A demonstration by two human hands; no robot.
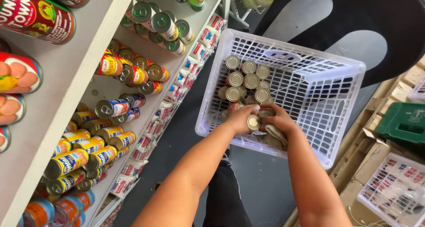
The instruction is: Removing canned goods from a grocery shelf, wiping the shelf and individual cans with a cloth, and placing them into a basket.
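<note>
A white plastic lattice basket [327,83] stands on the floor below me, with several small tin cans [245,80] packed upright in its left part. Both my hands reach into the basket's near corner. My left hand [239,119] is closed around a small can [253,122] whose silver lid faces up. My right hand [280,120] grips another can [266,113] right beside it and also presses a crumpled beige cloth [276,134] against the basket's edge.
Grey store shelves [95,41] on the left carry rows of cans lying on their sides and small packets along the lower edge. A green crate [403,123], cardboard boxes and another white basket [396,191] sit at the right. My dark trouser leg [226,196] is below.
</note>
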